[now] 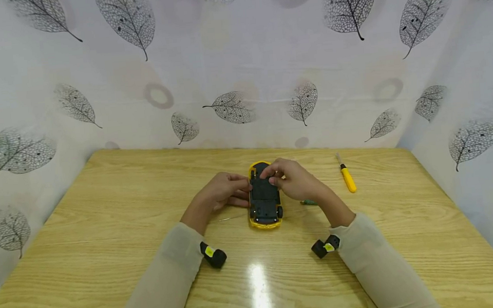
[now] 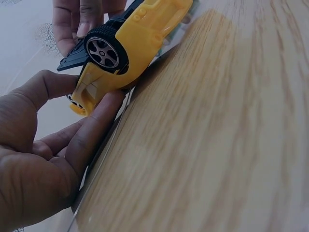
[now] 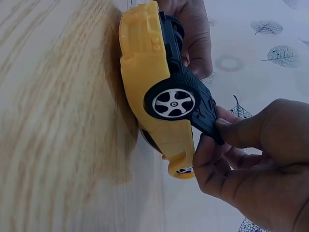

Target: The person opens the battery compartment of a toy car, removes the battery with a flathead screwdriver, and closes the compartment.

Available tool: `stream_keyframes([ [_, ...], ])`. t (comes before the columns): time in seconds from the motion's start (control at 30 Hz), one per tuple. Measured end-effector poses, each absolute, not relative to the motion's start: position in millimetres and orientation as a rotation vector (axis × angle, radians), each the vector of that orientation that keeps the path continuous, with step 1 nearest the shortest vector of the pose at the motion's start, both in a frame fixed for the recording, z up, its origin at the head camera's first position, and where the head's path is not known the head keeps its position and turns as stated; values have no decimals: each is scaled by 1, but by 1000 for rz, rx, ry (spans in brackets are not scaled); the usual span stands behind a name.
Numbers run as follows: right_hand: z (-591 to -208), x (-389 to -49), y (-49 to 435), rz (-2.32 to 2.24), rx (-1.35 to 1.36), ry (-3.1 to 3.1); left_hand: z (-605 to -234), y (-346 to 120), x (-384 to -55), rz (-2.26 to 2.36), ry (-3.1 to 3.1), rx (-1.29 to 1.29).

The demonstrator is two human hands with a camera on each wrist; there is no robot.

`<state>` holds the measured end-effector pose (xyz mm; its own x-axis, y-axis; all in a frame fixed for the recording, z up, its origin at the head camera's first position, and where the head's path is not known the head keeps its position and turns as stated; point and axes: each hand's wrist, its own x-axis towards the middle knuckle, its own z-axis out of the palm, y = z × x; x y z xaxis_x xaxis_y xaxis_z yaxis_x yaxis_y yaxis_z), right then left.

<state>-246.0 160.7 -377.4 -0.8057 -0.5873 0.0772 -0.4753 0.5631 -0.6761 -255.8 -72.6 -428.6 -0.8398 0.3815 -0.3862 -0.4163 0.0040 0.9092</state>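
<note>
A yellow toy car body lies upside down on the table, its black underside plate facing up. In the right wrist view the plate stands tilted away from the yellow shell at one end. My right hand pinches that raised end between thumb and fingers. On the car's left side, my left hand grips the yellow shell, thumb above and fingers low against its side, as the left wrist view shows. Wheels with silver rims sit between shell and plate.
A yellow-handled screwdriver lies to the right on the wooden table. A green object is partly hidden beside my right forearm. Left of the car lies a thin metal rod. A leaf-patterned cloth hangs behind.
</note>
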Motion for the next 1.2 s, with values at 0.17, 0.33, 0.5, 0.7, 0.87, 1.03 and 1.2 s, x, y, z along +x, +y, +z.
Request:
stream_keyframes([
  [0.17, -376, -245, 161, -1067, -895, 2639, -428, -73, -255, 1885, 1744, -32],
  [0.33, -377, -245, 161, -1056, -897, 2639, -427, -73, -255, 1884, 1744, -36],
  [0.5, -378, -246, 161, -1035, -912, 2650, -427, -74, -255, 1880, 1745, -38],
  [0.7, -378, -247, 161, -1020, -929, 2654, -428, -74, -254, 1883, 1738, -27],
  [0.87, -377, -247, 163, -1000, -951, 2663, -427, -73, -254, 1893, 1735, -31],
  [1.03, -377, -247, 164, -969, -944, 2677, -427, -73, -254, 1904, 1722, -34],
  [1.2, -378, -248, 164, -946, -941, 2683, -427, -75, -256, 1904, 1691, -29],
])
